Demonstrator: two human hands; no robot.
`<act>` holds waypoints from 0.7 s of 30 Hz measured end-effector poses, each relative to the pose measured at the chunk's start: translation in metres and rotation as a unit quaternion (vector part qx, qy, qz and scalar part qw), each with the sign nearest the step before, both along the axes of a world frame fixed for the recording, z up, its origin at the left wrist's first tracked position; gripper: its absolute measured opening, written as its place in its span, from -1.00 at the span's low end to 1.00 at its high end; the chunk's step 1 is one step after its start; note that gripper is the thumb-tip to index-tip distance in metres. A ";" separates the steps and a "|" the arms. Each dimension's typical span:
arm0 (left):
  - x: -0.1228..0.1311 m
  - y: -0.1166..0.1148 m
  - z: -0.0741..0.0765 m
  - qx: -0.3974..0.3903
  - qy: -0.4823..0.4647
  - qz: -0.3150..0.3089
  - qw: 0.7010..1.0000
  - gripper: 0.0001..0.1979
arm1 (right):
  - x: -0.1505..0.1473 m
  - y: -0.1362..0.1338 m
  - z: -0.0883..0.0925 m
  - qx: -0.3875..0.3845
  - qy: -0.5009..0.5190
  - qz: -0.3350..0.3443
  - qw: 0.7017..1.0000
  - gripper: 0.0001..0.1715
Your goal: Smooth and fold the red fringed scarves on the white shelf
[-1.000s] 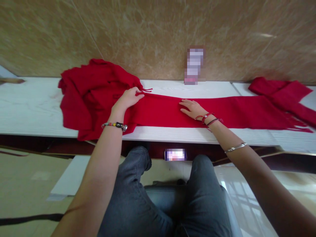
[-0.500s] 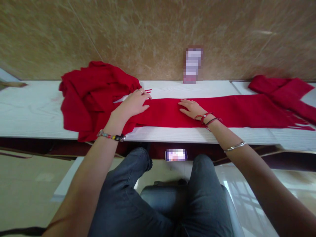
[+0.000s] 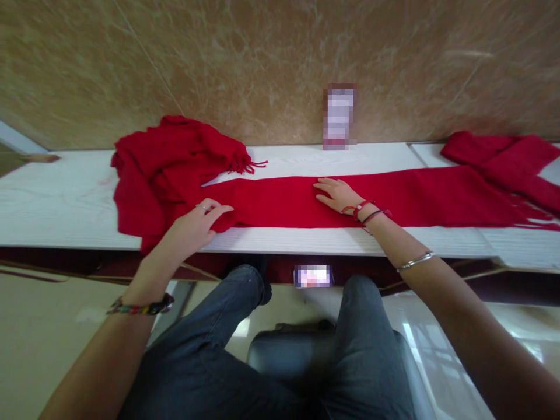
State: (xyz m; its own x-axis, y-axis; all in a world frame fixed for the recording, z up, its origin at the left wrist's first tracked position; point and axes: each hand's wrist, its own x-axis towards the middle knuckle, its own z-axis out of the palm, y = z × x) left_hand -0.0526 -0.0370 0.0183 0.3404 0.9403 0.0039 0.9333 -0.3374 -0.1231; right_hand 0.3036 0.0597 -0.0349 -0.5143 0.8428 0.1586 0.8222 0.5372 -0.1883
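A long red scarf [image 3: 280, 201] lies flat across the white tabletop, its fringed end [image 3: 536, 221] at the right. My right hand [image 3: 336, 194] rests palm down on its middle, fingers stretched out. My left hand [image 3: 196, 226] is at the scarf's near edge on the left, fingers bent and thumb close to them, with a raised fold of the cloth beneath. The fingertips are partly hidden. Just beyond it, a loose heap of red scarf cloth [image 3: 153, 163] spreads over the table, with fringe showing at its right side.
Another folded red scarf [image 3: 503, 154] lies at the far right. A brown marbled wall [image 3: 262, 70] rises behind the narrow white table [image 3: 65, 198]. A blurred-out upright object [image 3: 339, 116] stands against the wall. Below the front edge, a bright blurred screen [image 3: 313, 276] shows above my knees.
My left hand has moved from the scarf's far edge toward me and left, to its near edge, uncovering the heap's fringe. My right hand has stayed nearly in place.
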 end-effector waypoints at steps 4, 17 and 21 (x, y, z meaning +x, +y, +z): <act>0.000 -0.005 0.012 0.075 0.009 0.075 0.994 -0.52 | 0.000 -0.001 0.001 -0.003 -0.004 -0.001 1.000 -0.45; 0.001 -0.009 0.010 0.005 0.130 0.042 0.991 -0.51 | 0.002 0.004 -0.003 0.007 0.004 0.009 1.000 -0.47; 0.016 -0.007 0.004 0.032 0.103 -0.020 0.994 -0.44 | 0.002 0.005 -0.003 0.005 0.006 0.013 1.000 -0.46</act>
State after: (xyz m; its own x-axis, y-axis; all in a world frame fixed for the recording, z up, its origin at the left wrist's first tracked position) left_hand -0.0364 -0.0436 0.0226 0.3776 0.9259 -0.0099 0.8717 -0.3591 -0.3335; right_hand 0.3058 0.0649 -0.0380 -0.5344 0.8271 0.1740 0.8054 0.5608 -0.1921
